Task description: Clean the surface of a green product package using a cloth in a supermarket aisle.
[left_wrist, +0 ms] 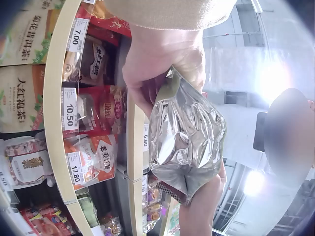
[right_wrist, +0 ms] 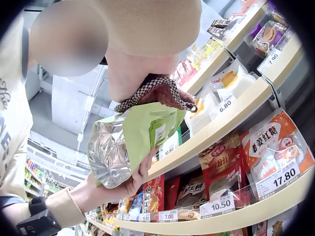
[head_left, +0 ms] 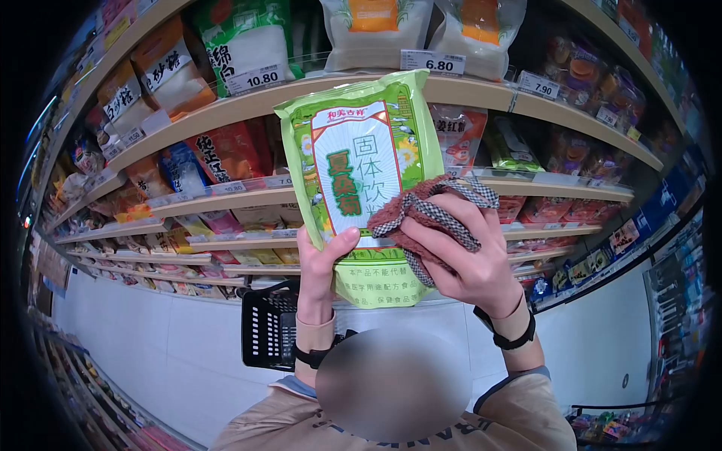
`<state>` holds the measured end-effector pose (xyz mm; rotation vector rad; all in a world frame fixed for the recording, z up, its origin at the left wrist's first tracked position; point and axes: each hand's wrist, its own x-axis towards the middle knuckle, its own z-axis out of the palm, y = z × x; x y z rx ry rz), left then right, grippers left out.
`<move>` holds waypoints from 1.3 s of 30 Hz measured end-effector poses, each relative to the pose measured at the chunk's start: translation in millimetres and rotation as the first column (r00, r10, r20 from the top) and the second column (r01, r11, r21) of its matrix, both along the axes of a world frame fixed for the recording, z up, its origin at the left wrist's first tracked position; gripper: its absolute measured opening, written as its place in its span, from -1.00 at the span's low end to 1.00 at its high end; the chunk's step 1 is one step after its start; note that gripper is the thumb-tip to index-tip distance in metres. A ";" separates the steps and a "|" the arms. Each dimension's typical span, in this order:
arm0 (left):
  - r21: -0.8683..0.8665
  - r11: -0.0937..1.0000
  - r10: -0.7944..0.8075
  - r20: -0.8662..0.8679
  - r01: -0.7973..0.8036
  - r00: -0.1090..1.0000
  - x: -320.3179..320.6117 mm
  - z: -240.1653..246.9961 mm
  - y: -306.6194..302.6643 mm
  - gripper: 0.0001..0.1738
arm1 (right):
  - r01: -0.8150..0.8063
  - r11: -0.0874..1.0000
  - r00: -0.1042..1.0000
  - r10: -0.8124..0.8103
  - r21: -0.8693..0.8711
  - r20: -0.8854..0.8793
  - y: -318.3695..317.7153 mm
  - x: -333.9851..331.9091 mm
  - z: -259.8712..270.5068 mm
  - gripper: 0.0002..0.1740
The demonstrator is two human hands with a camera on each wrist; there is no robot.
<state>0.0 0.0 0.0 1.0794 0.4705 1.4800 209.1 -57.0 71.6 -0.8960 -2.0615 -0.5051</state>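
Observation:
A green drink-powder bag (head_left: 301,165) with Chinese print stands upright before the shelves in the head view. My left hand (head_left: 319,259) grips its lower left side, the thumb lying over the front. My right hand (head_left: 477,259) holds a brown cloth (head_left: 406,207) with black-and-white checked edging, bunched in curled fingers against the bag's right front. The left wrist view shows the bag's crinkled silver end (left_wrist: 184,140), with the cloth's checked edge (left_wrist: 172,192) peeking out below. In the right wrist view the cloth (right_wrist: 165,93) lies along the green face (right_wrist: 142,125).
Shelves (head_left: 361,89) curve across the back with bagged sugar and price tags. A white sugar bag (head_left: 368,41) stands just above the held bag. A black basket (head_left: 259,327) is below on the left, over the pale floor (head_left: 188,338). More stocked racks line both sides.

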 end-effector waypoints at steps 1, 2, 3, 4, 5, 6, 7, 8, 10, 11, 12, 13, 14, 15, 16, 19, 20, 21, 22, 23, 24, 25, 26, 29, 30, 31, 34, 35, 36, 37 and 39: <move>0.012 1.000 -0.002 -0.022 0.002 1.000 0.9 1.6 -0.6 -0.58 | -0.024 1.000 1.000 0.023 0.017 0.010 1.6 -1.4 3.3 -0.53; 0.024 1.000 -0.003 -0.045 0.004 0.999 1.9 3.8 -1.3 -0.60 | -0.048 0.998 0.999 0.048 0.035 0.021 4.7 -2.4 5.9 -0.55; 0.031 1.000 -0.006 -0.030 0.007 1.000 10.3 5.6 -4.5 -0.60 | -0.045 0.998 0.998 0.044 0.040 0.037 7.0 2.8 8.8 -0.55; 0.061 0.998 -0.016 -0.131 0.024 0.991 11.0 10.3 -7.0 -0.58 | -0.026 0.998 0.999 0.024 0.065 0.032 13.0 2.1 9.7 -0.56; 0.089 0.995 -0.021 -0.231 0.043 0.973 11.6 13.2 -8.8 -0.57 | -0.007 0.996 1.000 0.005 0.089 0.027 19.5 2.0 11.5 -0.57; 0.088 0.995 -0.026 -0.275 0.052 0.961 13.2 12.8 -12.4 -0.54 | 0.003 0.994 1.000 -0.003 0.109 -0.001 25.7 4.6 15.2 -0.58; 0.095 0.994 -0.024 -0.270 0.051 0.962 16.6 13.3 -13.6 -0.54 | 0.034 0.993 0.999 -0.030 0.117 -0.036 33.7 9.5 19.1 -0.58; 0.117 0.991 -0.036 -0.278 0.071 0.960 19.8 14.4 -14.6 -0.54 | 0.056 0.985 0.997 -0.045 0.165 -0.067 42.2 14.8 26.4 -0.58; 0.120 0.987 -0.071 -0.301 0.111 0.951 19.0 15.0 -19.4 -0.53 | 0.111 0.975 0.987 -0.086 0.192 -0.134 52.4 23.7 37.9 -0.57; 0.120 0.987 -0.068 -0.302 0.109 0.951 17.4 15.7 -20.5 -0.53 | 0.142 0.973 0.980 -0.112 0.183 -0.165 54.8 27.0 41.2 -0.56; 0.131 0.985 -0.059 -0.342 0.109 0.938 15.4 16.5 -22.4 -0.52 | 0.167 0.974 0.974 -0.139 0.154 -0.177 55.3 28.4 41.1 -0.54; 0.143 0.984 -0.048 -0.378 0.109 0.924 14.1 16.7 -23.4 -0.51 | 0.161 0.975 0.975 -0.134 0.152 -0.175 53.4 26.2 40.2 -0.54; 0.144 0.984 -0.044 -0.377 0.105 0.925 13.1 16.6 -23.5 -0.51 | 0.174 0.974 0.976 -0.150 0.148 -0.157 48.6 22.3 37.9 -0.54; 0.145 0.985 -0.033 -0.362 0.091 0.932 11.9 16.5 -23.5 -0.51 | 0.188 0.972 0.976 -0.168 0.144 -0.140 42.4 17.6 34.9 -0.53; 0.143 0.987 -0.023 -0.346 0.077 0.938 11.1 16.1 -23.8 -0.50 | 0.156 0.979 0.984 -0.142 0.134 -0.104 33.8 11.6 32.2 -0.52; 0.092 0.995 0.012 -0.374 0.024 0.927 9.7 17.5 -24.6 -0.50 | 0.116 0.993 0.993 -0.116 0.022 0.006 10.2 -2.3 14.6 -0.51; 0.090 0.996 0.012 -0.374 0.024 0.927 10.1 13.7 -22.5 -0.50 | 0.055 0.998 0.997 -0.056 0.015 0.049 4.9 -7.1 9.3 -0.53; 0.136 0.991 0.053 -0.329 -0.008 0.943 11.2 6.6 -18.1 -0.51 | -0.004 1.000 0.996 0.004 0.006 0.091 1.2 -11.8 5.2 -0.55; 0.181 0.983 0.090 -0.283 -0.039 0.955 12.8 1.8 -14.1 -0.52 | -0.109 0.994 0.988 0.109 -0.013 0.106 -2.4 -17.1 5.8 -0.59; 0.181 0.983 0.083 -0.286 -0.031 0.955 15.0 -2.3 -11.8 -0.52 | -0.102 0.995 0.989 0.102 -0.013 0.102 -2.3 -20.4 4.4 -0.59; 0.176 0.984 0.066 -0.289 -0.015 0.955 19.7 -0.1 -12.3 -0.52 | -0.144 0.989 0.981 0.145 -0.014 0.132 -2.1 -23.2 1.8 -0.58; 0.170 0.986 0.049 -0.291 0.001 0.955 24.7 2.7 -14.4 -0.53 | -0.188 0.982 0.969 0.188 -0.017 0.161 -2.5 -26.3 0.0 -0.57; 0.234 0.969 0.149 -0.312 -0.076 0.938 30.8 5.4 -21.5 -0.55 | -0.201 0.979 0.971 0.193 0.041 0.139 2.2 -28.3 4.2 -0.55; 0.371 0.926 0.242 -0.457 -0.064 0.856 35.6 1.4 -16.6 -0.64 | -0.085 0.992 0.990 0.073 0.090 0.124 16.5 -24.2 18.4 -0.57; 0.348 0.935 0.238 -0.470 -0.069 0.850 38.8 8.8 -21.6 -0.64 | -0.016 0.995 0.996 0.007 0.095 0.089 21.0 -20.9 24.2 -0.60; 0.349 0.935 0.238 -0.468 -0.070 0.851 39.5 10.0 -23.5 -0.64 | -0.016 0.995 0.996 0.007 0.095 0.091 25.5 -17.1 30.1 -0.60; 0.329 0.941 0.243 -0.499 -0.077 0.832 39.8 10.3 -26.2 -0.61 | 0.068 0.987 0.998 -0.070 0.144 0.009 30.1 -11.8 42.1 -0.60; 0.331 0.940 0.248 -0.495 -0.084 0.833 37.9 11.0 -26.6 -0.61 | 0.062 0.987 0.998 -0.065 0.146 0.012 28.0 -13.9 40.3 -0.60; 0.326 0.941 0.254 -0.511 -0.089 0.821 35.1 11.9 -27.2 -0.61 | 0.075 0.987 0.996 -0.082 0.144 0.046 23.0 -16.8 35.6 -0.60; 0.321 0.943 0.259 -0.528 -0.092 0.809 32.4 12.4 -27.2 -0.61 | 0.089 0.986 0.992 -0.100 0.142 0.078 17.9 -20.1 30.6 -0.60; 0.383 0.914 0.325 -0.484 -0.137 0.812 30.2 6.6 -19.0 -0.62 | 0.022 0.993 0.994 -0.034 0.116 0.100 7.3 -28.2 21.4 -0.58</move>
